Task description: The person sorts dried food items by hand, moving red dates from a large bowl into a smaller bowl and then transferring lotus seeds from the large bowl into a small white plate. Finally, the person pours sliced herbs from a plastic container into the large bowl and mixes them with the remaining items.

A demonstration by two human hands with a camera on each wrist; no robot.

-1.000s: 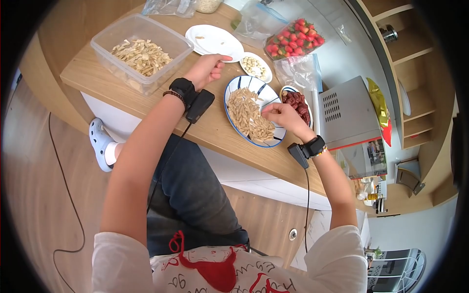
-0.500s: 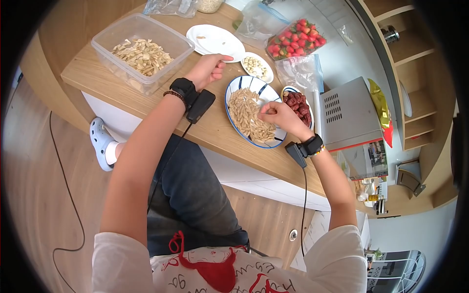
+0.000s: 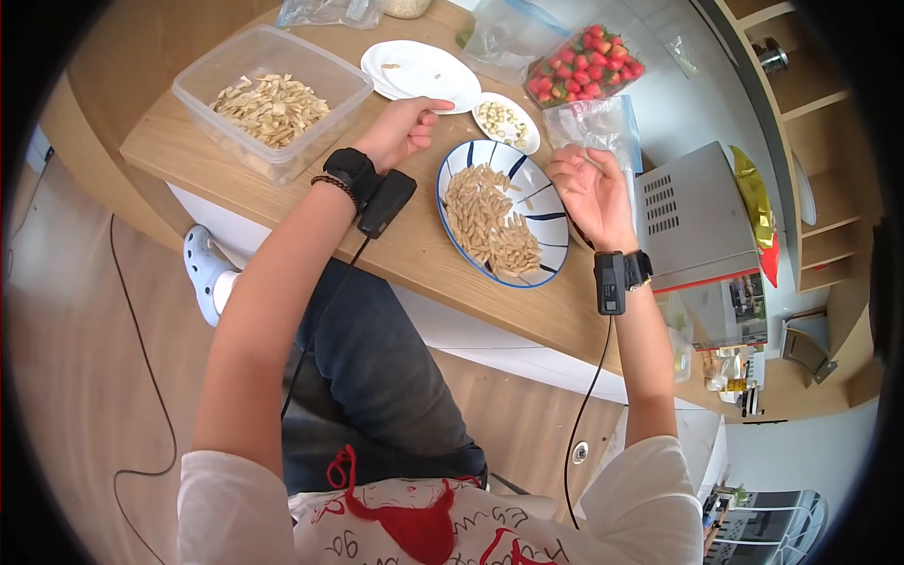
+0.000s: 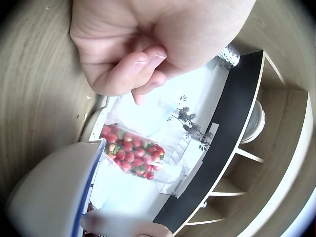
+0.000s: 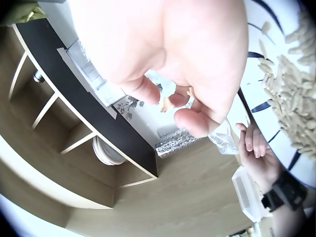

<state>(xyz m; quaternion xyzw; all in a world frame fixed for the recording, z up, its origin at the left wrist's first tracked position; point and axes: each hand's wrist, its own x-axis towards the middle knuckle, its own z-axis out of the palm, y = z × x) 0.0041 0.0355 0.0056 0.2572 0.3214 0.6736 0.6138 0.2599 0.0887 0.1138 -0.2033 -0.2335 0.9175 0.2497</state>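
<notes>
A blue-rimmed bowl (image 3: 554,231) holds a heap of tan, elongated seed-like pieces (image 3: 476,212). My right hand (image 3: 598,193) is raised beyond the bowl's right edge, palm up with fingers bent. In the right wrist view, a small tan piece (image 5: 167,104) shows between its fingertips; its exact kind I cannot tell. My left hand (image 3: 400,134) hovers between the clear plastic container (image 3: 325,139) and the bowl, fingers loosely curled, nothing seen in it. Dry husks (image 3: 273,111) lie in that container. Pale kernels (image 3: 499,121) sit on a small white dish (image 3: 530,139).
White plates (image 3: 428,66) stand behind my left hand. A pack of strawberries (image 3: 584,66) and plastic bags (image 3: 508,42) lie at the back. On the right is a grey vented appliance (image 3: 692,202). Cables run from both wrist cameras.
My right hand has lifted out of the bowl, moved up and right, and turned palm up. It now covers the dish of dark red fruit. My left hand has barely moved.
</notes>
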